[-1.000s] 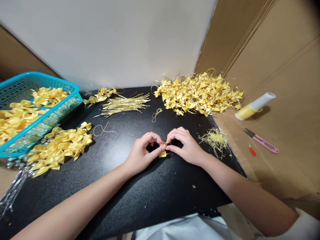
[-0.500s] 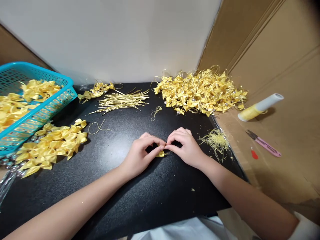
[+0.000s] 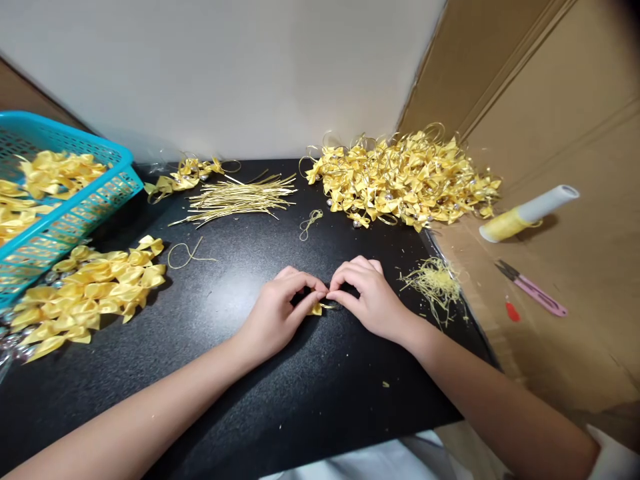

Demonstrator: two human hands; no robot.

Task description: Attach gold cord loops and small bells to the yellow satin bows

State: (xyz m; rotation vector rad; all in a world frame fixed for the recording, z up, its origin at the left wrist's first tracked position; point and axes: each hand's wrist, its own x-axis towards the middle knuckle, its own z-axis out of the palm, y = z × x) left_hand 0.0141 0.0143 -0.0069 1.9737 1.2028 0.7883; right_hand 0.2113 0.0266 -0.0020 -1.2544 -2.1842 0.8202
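Observation:
My left hand [image 3: 280,310] is closed in a pinch on a small yellow ribbon bow [image 3: 316,309], most of it hidden behind the thumb. Fingertip to fingertip with it, my right hand [image 3: 365,293] pinches too; what lies between its finger and thumb is too small to make out. A short bit of gold cord [image 3: 329,306] sticks out from the bow beneath the fingertips. Both hands rest low over the black table [image 3: 260,387]. Beyond them lies a small looped cord [image 3: 311,225].
Yellow bows [image 3: 95,287] lie left, beside a turquoise basket [image 3: 113,190] holding more. Gold cords [image 3: 240,199] lie at the back, near a heap of corded bows [image 3: 405,180]. To the right are cord clippings [image 3: 434,287], pink-handled snips [image 3: 537,293], a red needle threader [image 3: 512,311] and a tube [image 3: 530,213].
The view has shifted slightly. My hands keep their pinch at nearly the same spot, and a little less of the bow shows below the left fingers.

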